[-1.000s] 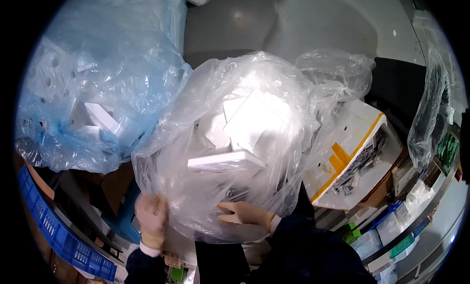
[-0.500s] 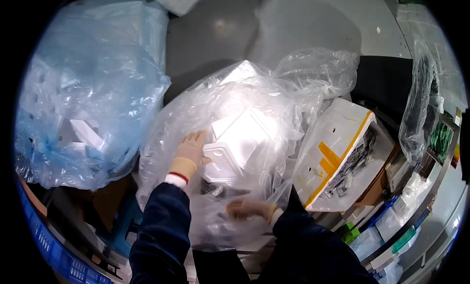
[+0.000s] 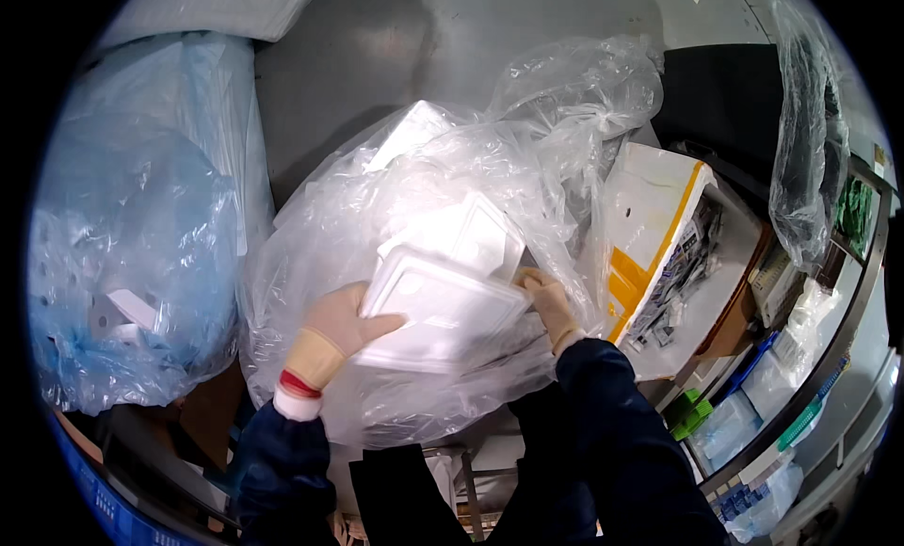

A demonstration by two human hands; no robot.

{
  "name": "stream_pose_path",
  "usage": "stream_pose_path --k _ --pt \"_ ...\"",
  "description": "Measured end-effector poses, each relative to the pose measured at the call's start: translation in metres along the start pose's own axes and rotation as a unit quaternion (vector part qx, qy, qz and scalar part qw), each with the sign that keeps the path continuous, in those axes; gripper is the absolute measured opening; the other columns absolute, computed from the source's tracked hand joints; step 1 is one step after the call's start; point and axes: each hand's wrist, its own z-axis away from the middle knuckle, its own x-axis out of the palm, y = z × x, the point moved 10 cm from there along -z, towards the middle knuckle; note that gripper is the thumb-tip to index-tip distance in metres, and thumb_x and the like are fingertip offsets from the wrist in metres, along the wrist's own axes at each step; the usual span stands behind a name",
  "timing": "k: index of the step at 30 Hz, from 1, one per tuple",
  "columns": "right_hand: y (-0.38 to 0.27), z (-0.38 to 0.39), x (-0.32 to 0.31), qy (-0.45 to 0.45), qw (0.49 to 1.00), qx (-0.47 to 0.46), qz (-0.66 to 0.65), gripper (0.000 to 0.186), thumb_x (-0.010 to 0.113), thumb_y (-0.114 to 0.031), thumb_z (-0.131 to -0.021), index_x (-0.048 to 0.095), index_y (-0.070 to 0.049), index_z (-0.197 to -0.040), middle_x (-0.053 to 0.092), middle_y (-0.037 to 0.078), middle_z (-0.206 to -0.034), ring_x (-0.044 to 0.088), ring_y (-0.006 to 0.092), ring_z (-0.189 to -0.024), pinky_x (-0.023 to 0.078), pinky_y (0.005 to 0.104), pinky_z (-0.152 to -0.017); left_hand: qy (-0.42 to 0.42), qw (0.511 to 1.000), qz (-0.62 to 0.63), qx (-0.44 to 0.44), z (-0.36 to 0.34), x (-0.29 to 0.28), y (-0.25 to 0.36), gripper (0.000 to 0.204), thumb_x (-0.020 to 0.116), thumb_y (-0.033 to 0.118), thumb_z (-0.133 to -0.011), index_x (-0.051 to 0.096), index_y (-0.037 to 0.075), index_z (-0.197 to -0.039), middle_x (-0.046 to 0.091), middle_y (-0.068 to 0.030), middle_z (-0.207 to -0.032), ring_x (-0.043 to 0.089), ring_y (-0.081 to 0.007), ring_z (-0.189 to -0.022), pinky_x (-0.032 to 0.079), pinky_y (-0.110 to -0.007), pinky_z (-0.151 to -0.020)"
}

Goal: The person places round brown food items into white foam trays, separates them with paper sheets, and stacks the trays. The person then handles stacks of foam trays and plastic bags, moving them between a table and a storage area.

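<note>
The left hand (image 3: pixel 331 337), in a beige glove with a red band at the cuff, grips a white rectangular tray (image 3: pixel 441 311) by its left end, thumb over the near face. The right hand (image 3: pixel 552 306), also gloved, has its fingers curled at the tray's right corner; whether it grips the tray or only touches it, I cannot tell. The tray is tilted in front of a large clear plastic bag (image 3: pixel 311 231), and just behind it more white trays (image 3: pixel 494 240) lie at odd angles. To the right of the bag, a white box (image 3: pixel 640 193) with yellow tape leans on its side, small packets (image 3: pixel 680 264) inside it. On the left bulges a translucent blue bag (image 3: pixel 141 226) holding white pieces (image 3: pixel 132 308). Beyond spreads the grey floor (image 3: pixel 344 85).
</note>
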Motion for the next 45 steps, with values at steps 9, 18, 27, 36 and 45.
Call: stream_pose_path --k 9,18,27,36,45 --pt "-0.059 -0.03 0.065 -0.068 0.97 -0.072 -0.223 0.049 0.068 -0.023 -0.093 0.06 -0.002 -0.137 0.072 0.016 -0.112 0.068 0.0306 -0.102 0.054 0.0374 -0.092 0.087 0.989 -0.082 -0.084 -0.1 0.061 -0.058 0.073 0.074 0.054 -0.086 0.059 0.002 -0.135 0.072 -0.0268 -0.116 0.068 -0.044 -0.109 0.053 -0.048 -0.095" --pt "-0.087 0.029 0.149 -0.122 0.97 -0.169 -0.123 0.051 0.067 -0.013 -0.097 0.054 -0.003 -0.145 0.071 0.01 -0.121 0.066 0.0207 -0.106 0.053 0.0344 -0.093 0.123 0.985 0.106 -0.06 -0.024 0.002 -0.114 0.06 0.082 0.029 -0.087 0.062 -0.002 -0.133 0.076 -0.0172 -0.109 0.073 -0.0246 -0.096 0.056 -0.035 -0.085" --pt "-0.058 0.024 0.184 0.006 0.981 -0.171 -0.089 0.021 0.064 -0.005 -0.098 0.072 0.003 -0.115 0.076 0.008 -0.101 0.069 0.0143 -0.092 0.055 0.0284 -0.085 0.276 0.95 -0.097 -0.112 0.008 -0.073 -0.177 0.068 0.087 0.031 -0.084 0.059 -0.003 -0.136 0.075 -0.0197 -0.11 0.074 -0.0287 -0.093 0.057 -0.037 -0.084" --pt "-0.128 -0.089 0.109 0.031 0.979 -0.106 -0.173 0.031 0.061 -0.025 -0.101 0.071 0.001 -0.114 0.075 0.01 -0.098 0.071 0.0187 -0.089 0.056 0.0308 -0.085 0.3 0.934 -0.135 -0.141 0.008 -0.048 -0.184 0.069 0.086 0.039 -0.083 0.06 0.007 -0.138 0.075 -0.0201 -0.112 0.073 -0.0349 -0.1 0.056 -0.039 -0.088" --pt "-0.125 -0.11 0.263 -0.305 0.941 0.07 -0.129 0.028 0.058 -0.029 -0.103 0.074 -0.009 -0.115 0.075 0.005 -0.099 0.071 0.0179 -0.086 0.058 0.0333 -0.076 0.48 0.876 -0.006 -0.054 0.053 -0.06 -0.23 0.063 0.088 0.029 -0.08 0.063 0.002 -0.131 0.072 -0.025 -0.113 0.069 -0.0424 -0.102 0.054 -0.046 -0.092"
